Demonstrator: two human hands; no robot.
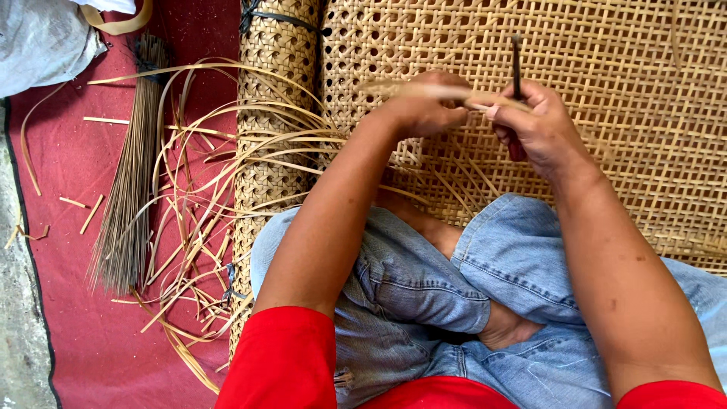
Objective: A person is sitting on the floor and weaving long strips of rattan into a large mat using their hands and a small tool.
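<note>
While you sit cross-legged on the woven cane sheet (606, 91), your left hand (424, 102) clenches a pale cane strip (424, 91), and your right hand (538, 125) grips a dark thin tool (516, 64) upright, both just above the weave.

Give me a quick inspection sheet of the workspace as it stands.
Surface: red mat on the floor, woven cane sheet spread over its right part.
Job's things: cane strip gripped in the left hand; dark thin tool upright in the right hand.
Clutter: loose cane strips, bundle of thin sticks, rolled cane webbing, short offcuts.
Hands: both closed, held together over the sheet.
Cables: nothing seen.
Surroundings: grey cloth at top left, bare concrete beside the mat.
</note>
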